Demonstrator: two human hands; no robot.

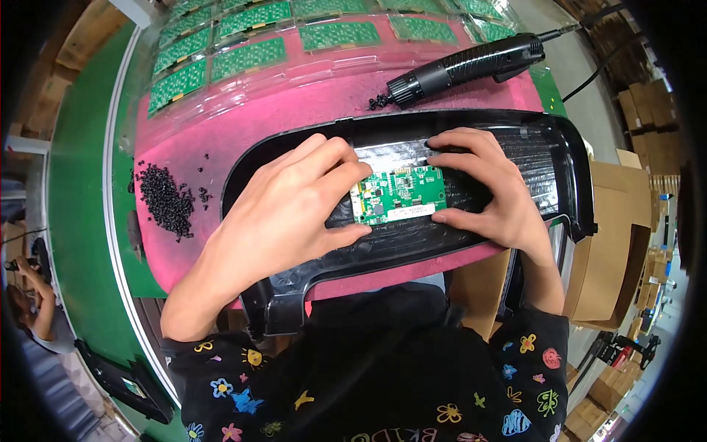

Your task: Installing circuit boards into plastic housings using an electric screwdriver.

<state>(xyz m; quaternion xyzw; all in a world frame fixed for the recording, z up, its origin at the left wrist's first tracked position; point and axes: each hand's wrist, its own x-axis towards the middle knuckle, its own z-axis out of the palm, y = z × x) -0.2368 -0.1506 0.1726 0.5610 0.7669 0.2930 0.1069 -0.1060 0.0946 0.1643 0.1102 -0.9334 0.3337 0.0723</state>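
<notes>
A green circuit board (pixel 401 193) with a white strip along its near edge lies level inside a shallow black plastic housing (pixel 563 144). My left hand (pixel 298 193) grips the board's left end, fingers at the far corner and thumb at the near one. On the opposite end, my right hand (pixel 495 188) curls its fingers and thumb around the board's corners. Whether the board rests fully on the housing floor cannot be seen. The housing lies open side up, its hollow facing me, and my left wrist covers part of its left side.
Beyond the housing lies a black electric screwdriver (pixel 471 70), its tip by a few screws. Black screws (pixel 166 199) are heaped on the pink mat (pixel 243 131) at left. Clear trays hold green boards (pixel 339 34) behind. A cardboard box (pixel 615 243) stands right; another person (pixel 44 306) is far left.
</notes>
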